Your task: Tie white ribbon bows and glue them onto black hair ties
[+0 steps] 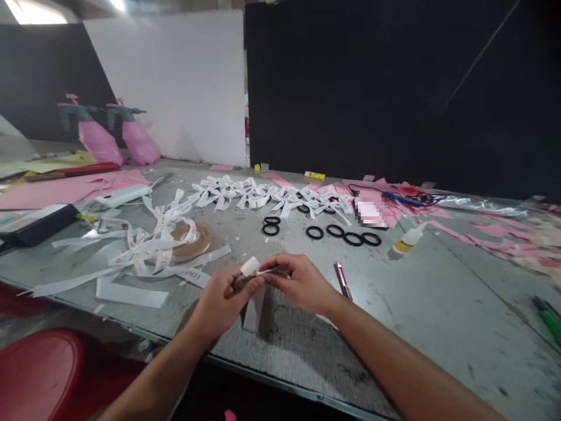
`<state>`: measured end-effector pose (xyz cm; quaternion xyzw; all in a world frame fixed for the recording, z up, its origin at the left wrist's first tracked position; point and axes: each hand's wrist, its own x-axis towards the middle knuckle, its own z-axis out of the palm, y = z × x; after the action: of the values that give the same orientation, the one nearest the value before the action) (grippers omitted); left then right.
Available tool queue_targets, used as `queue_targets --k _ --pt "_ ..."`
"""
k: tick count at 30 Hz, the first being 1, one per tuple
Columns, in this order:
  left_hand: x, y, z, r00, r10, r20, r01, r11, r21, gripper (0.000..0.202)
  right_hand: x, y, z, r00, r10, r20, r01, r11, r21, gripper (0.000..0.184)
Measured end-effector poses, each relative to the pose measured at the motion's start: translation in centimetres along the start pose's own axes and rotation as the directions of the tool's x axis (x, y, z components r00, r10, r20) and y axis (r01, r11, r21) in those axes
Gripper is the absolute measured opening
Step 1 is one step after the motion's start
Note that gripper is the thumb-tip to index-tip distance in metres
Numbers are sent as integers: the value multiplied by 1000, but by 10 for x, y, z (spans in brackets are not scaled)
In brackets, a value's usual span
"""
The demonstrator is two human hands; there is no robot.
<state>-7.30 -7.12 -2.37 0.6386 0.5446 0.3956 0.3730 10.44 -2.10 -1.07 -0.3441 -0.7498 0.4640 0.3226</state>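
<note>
Both of my hands meet over the near middle of the grey table (438, 304). My left hand (225, 301) pinches a folded piece of white ribbon (254, 292), whose loose end hangs down toward the tabletop. My right hand (302, 283) is closed on the same ribbon from the right, fingertips touching the left hand's. Beyond them lie a row of finished white ribbon bows (263, 196) and several black hair rings (335, 231). A pink pen-like tool (342, 279) lies just right of my right hand.
A ribbon spool (193, 240) with tangled white ribbon strips sits at left. A small glue bottle (409, 240) lies right of the rings. Pink paper scraps (381, 202), a blue tool with cable, a white phone (125, 195), two pink spray bottles (138, 140) and a red stool (39, 374) are around.
</note>
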Motion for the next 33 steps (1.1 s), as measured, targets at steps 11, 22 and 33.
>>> queue_targets --k 11,22,33 --pt "1 -4 3 1000 15 -12 -14 998 59 21 -1 6 12 997 37 -67 -35 999 32 17" --pt "-2 -15 5 995 11 -101 -7 999 39 37 1 8 10 998 -2 -64 -2 998 -60 19" --pt "-2 -17 6 991 -1 -132 -2 1000 -23 32 1 7 12 983 19 -180 -19 1000 2 21"
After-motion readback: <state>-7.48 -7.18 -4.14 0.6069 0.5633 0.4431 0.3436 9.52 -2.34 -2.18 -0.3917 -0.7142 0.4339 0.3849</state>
